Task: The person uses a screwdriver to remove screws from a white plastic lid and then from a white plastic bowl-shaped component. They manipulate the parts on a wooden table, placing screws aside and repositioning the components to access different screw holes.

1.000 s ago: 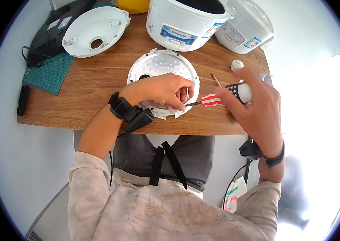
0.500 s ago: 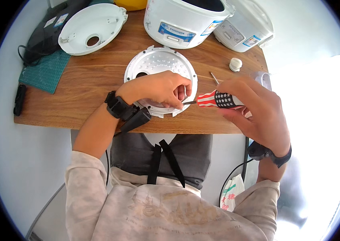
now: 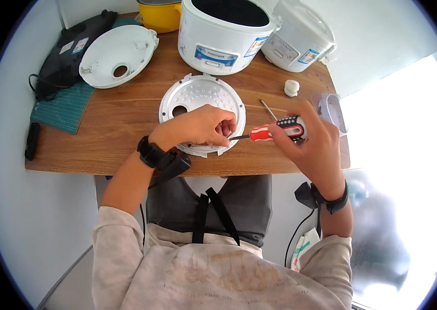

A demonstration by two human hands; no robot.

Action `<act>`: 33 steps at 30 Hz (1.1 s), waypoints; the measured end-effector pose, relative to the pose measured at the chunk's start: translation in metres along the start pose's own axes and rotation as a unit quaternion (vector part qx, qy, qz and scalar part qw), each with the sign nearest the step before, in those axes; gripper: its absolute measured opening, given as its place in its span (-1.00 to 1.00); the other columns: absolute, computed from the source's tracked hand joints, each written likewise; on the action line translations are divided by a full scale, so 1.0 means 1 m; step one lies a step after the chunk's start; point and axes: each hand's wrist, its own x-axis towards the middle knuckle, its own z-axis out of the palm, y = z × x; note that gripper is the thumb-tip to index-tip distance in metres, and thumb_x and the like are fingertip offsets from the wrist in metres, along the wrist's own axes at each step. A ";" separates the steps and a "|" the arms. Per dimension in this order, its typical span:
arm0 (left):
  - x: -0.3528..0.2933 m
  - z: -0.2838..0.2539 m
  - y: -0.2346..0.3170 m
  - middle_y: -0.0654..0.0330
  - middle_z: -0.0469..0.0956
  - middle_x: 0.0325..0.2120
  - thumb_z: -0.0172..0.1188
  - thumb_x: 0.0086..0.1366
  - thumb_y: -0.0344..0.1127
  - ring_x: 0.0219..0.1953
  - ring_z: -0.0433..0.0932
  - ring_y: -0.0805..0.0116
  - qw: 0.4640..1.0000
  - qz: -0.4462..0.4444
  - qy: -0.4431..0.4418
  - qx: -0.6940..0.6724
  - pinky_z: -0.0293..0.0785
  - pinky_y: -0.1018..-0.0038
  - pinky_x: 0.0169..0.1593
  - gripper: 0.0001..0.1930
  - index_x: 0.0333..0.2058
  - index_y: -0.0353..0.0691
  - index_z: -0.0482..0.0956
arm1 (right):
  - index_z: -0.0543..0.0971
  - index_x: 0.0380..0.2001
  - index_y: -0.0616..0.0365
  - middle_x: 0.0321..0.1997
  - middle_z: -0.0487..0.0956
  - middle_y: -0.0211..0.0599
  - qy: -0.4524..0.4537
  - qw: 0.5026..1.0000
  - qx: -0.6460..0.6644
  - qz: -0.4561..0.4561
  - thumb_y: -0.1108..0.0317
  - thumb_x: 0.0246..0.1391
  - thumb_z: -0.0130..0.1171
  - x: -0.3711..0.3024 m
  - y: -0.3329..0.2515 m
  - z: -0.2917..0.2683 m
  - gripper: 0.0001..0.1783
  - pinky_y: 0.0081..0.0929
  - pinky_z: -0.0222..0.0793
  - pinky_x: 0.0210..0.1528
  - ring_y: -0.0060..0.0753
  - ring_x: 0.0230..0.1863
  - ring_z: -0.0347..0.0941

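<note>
In my right hand (image 3: 315,147) is a screwdriver (image 3: 261,133) with a red, white and black star-patterned handle, held nearly level and pointing left. Its dark shaft reaches to the fingertips of my left hand (image 3: 203,125), which are pinched together at the tip. Whatever lies between those fingers is too small to make out. Under my left hand, a round silver metal lid plate (image 3: 205,93) with a dimpled middle and a dark round hole lies on the wooden table (image 3: 125,124). My left wrist and hand cover its lower part.
At the back stand a white rice cooker body (image 3: 190,36), a second rice cooker (image 3: 306,31) and a yellow pot (image 3: 159,18). A white lid shell (image 3: 99,62) lies left, by a green cutting mat (image 3: 58,113). Rightward are a white cap (image 3: 291,88), a thin rod (image 3: 268,110) and a clear container (image 3: 334,111).
The screwdriver handle has turned about its length, showing another side, and my right hand's grip has rotated with it. My left hand stays pinched at the tip. The whole view has shifted slightly.
</note>
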 end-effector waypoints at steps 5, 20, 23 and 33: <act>-0.010 0.012 -0.001 0.19 0.62 -0.37 0.37 0.14 -0.38 -0.36 0.58 0.42 0.994 0.031 0.070 0.081 0.52 0.50 -0.22 -0.77 -0.25 -0.26 0.56 | 0.57 -0.27 0.13 -0.50 0.61 -0.26 -0.011 0.992 0.072 0.104 0.18 -0.03 0.46 -0.028 0.008 -0.013 -0.64 -0.45 0.46 -0.46 -0.30 -0.57 0.56; -0.038 0.070 0.018 0.14 0.51 -0.15 0.32 0.17 -0.42 -0.09 0.52 0.12 0.924 0.059 0.235 0.297 0.50 0.32 -0.03 -0.67 -0.06 -0.20 0.58 | 0.47 -0.24 0.27 -0.32 0.52 -0.34 0.316 0.800 0.298 0.414 0.44 0.14 0.31 -0.192 0.118 0.010 -0.78 -0.66 0.49 -0.27 -0.61 -0.36 0.50; -0.045 0.072 0.022 0.15 0.48 -0.11 0.33 0.16 -0.43 -0.02 0.47 0.13 0.907 0.059 0.235 0.346 0.47 0.30 0.05 -0.61 0.00 -0.17 0.57 | 0.47 -0.26 0.25 -0.33 0.52 -0.37 0.328 0.815 0.260 0.401 0.44 0.12 0.31 -0.204 0.129 0.030 -0.78 -0.60 0.43 -0.26 -0.58 -0.36 0.47; -0.100 0.052 0.031 0.14 0.46 -0.03 0.26 0.22 -0.43 0.08 0.42 0.08 0.905 0.006 0.299 0.304 0.41 0.24 0.13 -0.70 -0.05 -0.17 0.58 | 0.49 -0.21 0.25 -0.26 0.64 -0.20 0.209 0.898 0.130 0.364 0.47 0.03 0.36 -0.176 0.125 0.034 -0.71 -0.42 0.47 -0.09 -0.38 -0.22 0.59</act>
